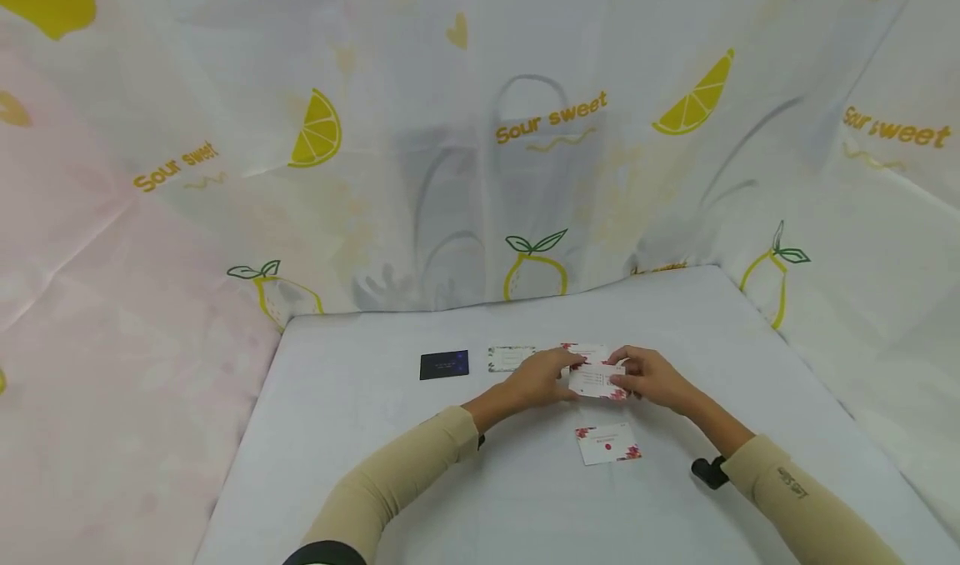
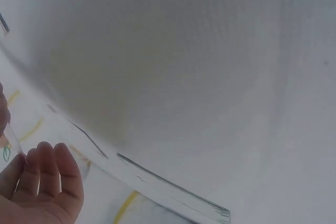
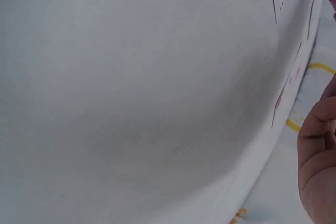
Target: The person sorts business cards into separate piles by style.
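Note:
Both hands hold one white card with red floral corners [image 1: 595, 384] between them, close over the table in the head view. My left hand [image 1: 542, 377] pinches its left edge between thumb and fingers. From the right, my right hand [image 1: 654, 377] grips the opposite edge. In the left wrist view the left hand [image 2: 50, 190] shows the held card [image 2: 14, 139] nearly edge-on. The right hand [image 3: 317, 156] is partly cut off in the right wrist view. Just behind the held card lies a similar red-flowered card [image 1: 588, 351], partly covered by it and the fingers.
Another red-flowered card [image 1: 606, 446] lies nearer on the white table [image 1: 337, 448]. Left of the hands are a dark blue-black card [image 1: 444, 365] and a white card with green leaf edging [image 1: 510, 358]. A lemon-printed curtain [image 1: 450, 173] hangs behind the table.

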The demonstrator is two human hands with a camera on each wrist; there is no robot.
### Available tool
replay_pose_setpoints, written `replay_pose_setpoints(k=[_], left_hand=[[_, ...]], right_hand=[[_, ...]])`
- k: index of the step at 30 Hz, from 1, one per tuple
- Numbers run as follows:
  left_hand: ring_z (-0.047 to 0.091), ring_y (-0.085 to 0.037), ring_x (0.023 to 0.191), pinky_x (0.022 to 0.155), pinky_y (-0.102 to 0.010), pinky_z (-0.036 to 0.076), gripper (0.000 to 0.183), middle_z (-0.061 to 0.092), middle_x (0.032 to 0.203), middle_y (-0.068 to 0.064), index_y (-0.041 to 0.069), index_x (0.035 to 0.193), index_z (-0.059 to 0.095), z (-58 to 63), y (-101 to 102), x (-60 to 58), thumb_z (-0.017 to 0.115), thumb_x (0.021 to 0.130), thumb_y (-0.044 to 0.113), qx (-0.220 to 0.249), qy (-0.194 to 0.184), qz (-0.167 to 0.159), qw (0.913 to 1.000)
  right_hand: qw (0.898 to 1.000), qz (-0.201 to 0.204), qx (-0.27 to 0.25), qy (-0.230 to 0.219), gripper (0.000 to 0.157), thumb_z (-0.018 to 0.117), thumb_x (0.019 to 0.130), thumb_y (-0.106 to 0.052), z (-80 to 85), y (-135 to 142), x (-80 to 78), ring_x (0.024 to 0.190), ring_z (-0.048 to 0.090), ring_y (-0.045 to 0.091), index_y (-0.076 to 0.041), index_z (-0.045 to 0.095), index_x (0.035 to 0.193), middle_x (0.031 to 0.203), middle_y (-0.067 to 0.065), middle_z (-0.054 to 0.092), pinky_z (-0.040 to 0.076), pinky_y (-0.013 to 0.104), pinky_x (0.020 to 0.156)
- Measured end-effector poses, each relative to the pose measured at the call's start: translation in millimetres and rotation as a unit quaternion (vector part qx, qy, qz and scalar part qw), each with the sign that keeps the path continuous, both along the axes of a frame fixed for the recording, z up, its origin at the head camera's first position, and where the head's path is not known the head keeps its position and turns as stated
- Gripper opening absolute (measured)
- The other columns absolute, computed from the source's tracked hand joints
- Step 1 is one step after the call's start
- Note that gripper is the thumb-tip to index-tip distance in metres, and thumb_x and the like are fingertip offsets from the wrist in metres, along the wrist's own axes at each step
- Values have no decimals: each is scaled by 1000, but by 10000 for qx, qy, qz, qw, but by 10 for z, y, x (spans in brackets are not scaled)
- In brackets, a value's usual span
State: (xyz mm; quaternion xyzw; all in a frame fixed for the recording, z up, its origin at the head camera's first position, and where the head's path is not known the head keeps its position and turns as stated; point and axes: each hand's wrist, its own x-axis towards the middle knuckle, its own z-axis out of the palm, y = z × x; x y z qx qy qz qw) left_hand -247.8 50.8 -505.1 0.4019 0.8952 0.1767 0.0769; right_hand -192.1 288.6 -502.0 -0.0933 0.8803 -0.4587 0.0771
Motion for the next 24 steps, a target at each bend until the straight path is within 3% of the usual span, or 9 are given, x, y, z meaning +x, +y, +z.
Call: replay_pose_setpoints(k=[5, 8, 11, 18, 24], left_hand=[[56, -13, 127, 106, -31, 44, 61, 58, 141, 5, 21, 141, 55, -25, 9, -113, 77, 86, 34, 37, -107, 228, 9997], [59, -14, 121, 101, -31, 47, 61, 61, 138, 3, 21, 141, 55, -38, 17, -187, 77, 86, 33, 134, -198, 347, 9991], [60, -15, 118, 99, -32, 48, 61, 62, 136, 1, 19, 142, 55, -42, 32, -246, 77, 86, 34, 103, -252, 380, 9989], [55, -16, 129, 105, -35, 44, 58, 61, 137, 2, 20, 140, 56, -22, 144, -368, 76, 87, 36, -324, -76, 536, 9980], [55, -16, 129, 103, -36, 46, 56, 62, 137, 2, 21, 138, 58, -9, 237, -470, 76, 87, 34, -587, -212, 856, 9944]], right_hand=[[9887, -189, 914, 1174, 41, 81, 82, -16, -80, -4, -22, 80, 59, 14, -4, 66, 118, 110, 12, 67, 48, 23, 59], [9813, -213, 1244, 1456, 53, 85, 77, -19, -98, -33, -41, 85, 59, 15, -5, 64, 124, 115, 10, 65, 49, 23, 65], [9769, -185, 1478, 1534, 57, 85, 77, -18, -99, -59, -70, 88, 59, 17, -5, 62, 127, 119, 10, 63, 52, 28, 72], [9690, -135, 1890, 1587, 53, 82, 80, -15, -117, -42, -235, 90, 61, 21, -2, 61, 127, 122, 15, 61, 52, 36, 78], [9726, -105, 1851, 1401, 50, 80, 82, -14, -149, -38, -406, 94, 59, 26, 3, 62, 125, 123, 20, 57, 50, 40, 79]])
